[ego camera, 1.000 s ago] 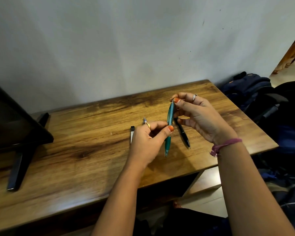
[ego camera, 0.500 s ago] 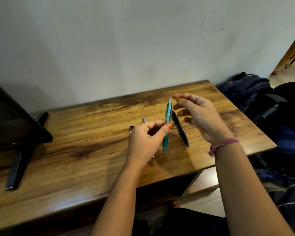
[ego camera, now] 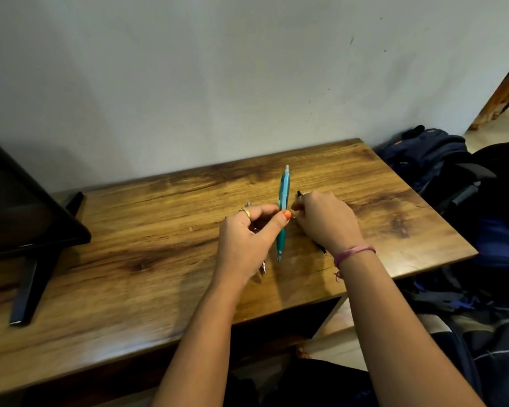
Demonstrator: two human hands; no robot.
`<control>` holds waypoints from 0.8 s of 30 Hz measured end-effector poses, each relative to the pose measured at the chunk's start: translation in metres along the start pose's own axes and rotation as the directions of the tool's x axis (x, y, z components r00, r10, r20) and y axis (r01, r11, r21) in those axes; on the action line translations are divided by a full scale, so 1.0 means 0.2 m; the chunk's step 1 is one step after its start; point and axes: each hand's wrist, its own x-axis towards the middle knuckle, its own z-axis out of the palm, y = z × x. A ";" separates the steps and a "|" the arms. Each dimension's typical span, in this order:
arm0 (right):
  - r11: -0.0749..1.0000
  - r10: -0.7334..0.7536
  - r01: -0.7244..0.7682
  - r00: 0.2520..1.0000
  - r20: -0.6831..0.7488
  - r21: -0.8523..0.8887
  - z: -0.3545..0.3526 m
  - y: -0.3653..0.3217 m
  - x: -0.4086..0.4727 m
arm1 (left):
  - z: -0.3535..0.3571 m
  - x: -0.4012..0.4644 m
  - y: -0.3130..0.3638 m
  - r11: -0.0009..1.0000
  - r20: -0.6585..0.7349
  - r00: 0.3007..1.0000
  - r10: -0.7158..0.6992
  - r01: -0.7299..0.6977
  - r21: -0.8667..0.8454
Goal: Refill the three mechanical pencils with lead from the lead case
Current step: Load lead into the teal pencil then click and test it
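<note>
A: Head view, go. What's my left hand [ego camera: 244, 239] doing?

B: Its grip is pinched on the teal pencil [ego camera: 283, 212], thumb and forefinger around the middle of the barrel. The pencil stands nearly upright above the bench [ego camera: 130, 259], pale cap end up and away from me, tip pointing down toward the bench top.

A: Right hand [ego camera: 325, 220]?

B: Down low at the bench, just right of the teal pencil, knuckles up, fingers curled under. It sits over the black pencil [ego camera: 299, 194]; I see the pencil's far end poking out above the fingers and its near tip showing below the wrist. Whether the fingers really grip it or only rest on it, I cannot tell, since the fingertips are hidden. A pink band [ego camera: 353, 254] is on that wrist.

A: Third pencil? Lead case?

B: A silver pencil [ego camera: 263, 267] lies on the bench under my left hand; only bits of it show at the near side and beyond the ring finger. A tiny dark sliver shows by the left hand's far-left edge, too small to name.

A: Anything else?

B: A black monitor [ego camera: 21, 212] on a stand sits on the left end of the bench. A blue backpack [ego camera: 423, 151] rests on the floor to the right, against the wall [ego camera: 218, 69].
</note>
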 end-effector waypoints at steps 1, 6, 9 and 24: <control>0.999 -0.001 0.000 1.000 0.020 0.039 -0.01 0.00 0.01 | 0.00 0.00 0.00 1.000 0.002 1.000 0.002 -0.002 -0.001; 0.664 0.114 -0.059 0.993 -0.022 0.745 -0.12 0.01 0.01 | 0.00 -0.01 0.01 0.999 0.022 0.999 0.032 -0.032 0.020; 0.060 0.156 -0.116 0.982 0.105 0.991 -0.21 0.01 -0.02 | 0.01 -0.01 0.02 0.999 0.045 0.998 0.046 -0.047 0.027; -0.165 -0.023 -0.133 0.991 0.131 0.977 -0.25 0.04 -0.02 | 0.00 -0.02 0.02 0.999 0.072 0.997 0.034 -0.037 0.035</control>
